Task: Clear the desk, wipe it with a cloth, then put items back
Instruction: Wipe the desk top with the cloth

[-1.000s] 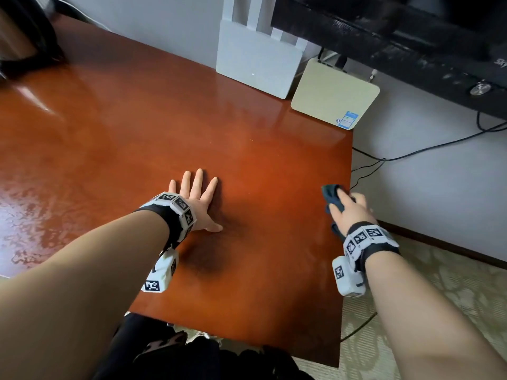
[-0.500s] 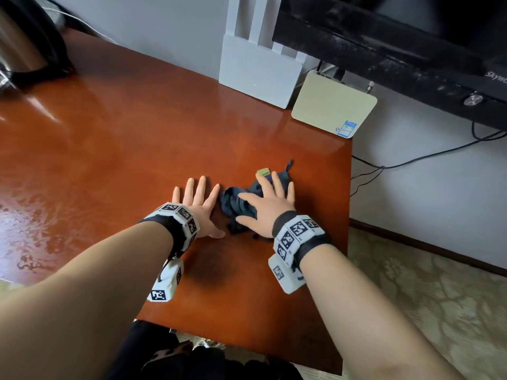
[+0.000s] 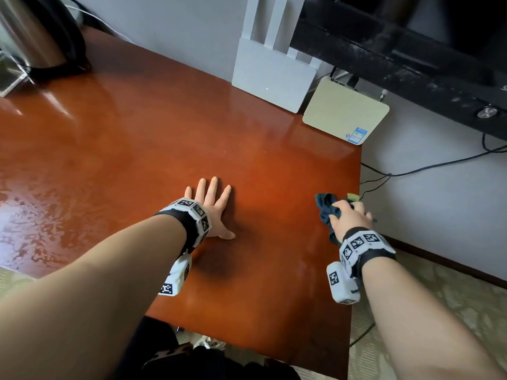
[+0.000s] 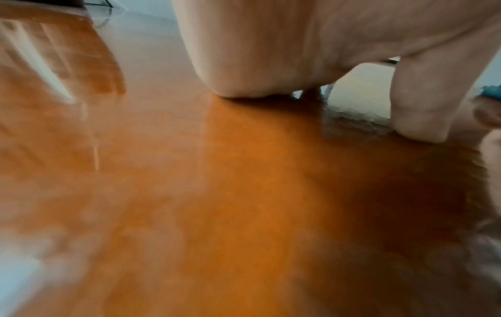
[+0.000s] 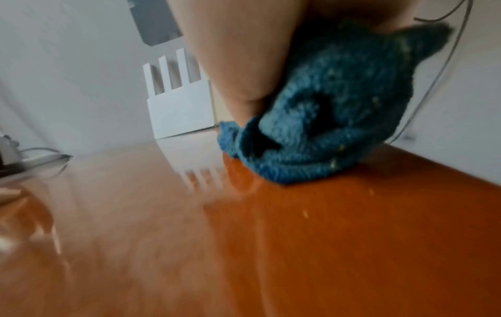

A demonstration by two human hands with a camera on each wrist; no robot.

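1. Now the right hand (image 3: 349,216) is at the desk's (image 3: 137,149) right edge, about halfway along it. Half a second ago it was well inboard, just beside the left hand (image 3: 211,209).

2. With it has come the cloth (image 3: 326,208), a bunched dark blue rag. It sits on the desk at that right edge, under and in front of the hand. In the right wrist view the thumb presses into the cloth (image 5: 320,120) and the bundle is squashed against the wood. The fingers seem curled over the top of it, though the blur makes the exact hold hard to read.

3. A second ago the hand and cloth were at much this same spot on the right edge. So I judge this to be the outer end of a back-and-forth stroke, not a new move.

4. Meanwhile the left hand has not shifted. It lies flat, palm down, fingers straight and slightly spread, near the middle of the desk's front half, holding nothing. The left wrist view shows its thumb (image 4: 423,103) and heel touching the wood.

5. For the task, this puts things in the wiping step. The right front part of the desk is getting its passes. The far left, towards the left edge, shows a mottled sheen that may be damp.

6. At the back edge the white router (image 3: 271,80) and a beige box (image 3: 345,111) stand in place, as does the kettle (image 3: 33,37) at the back left corner.
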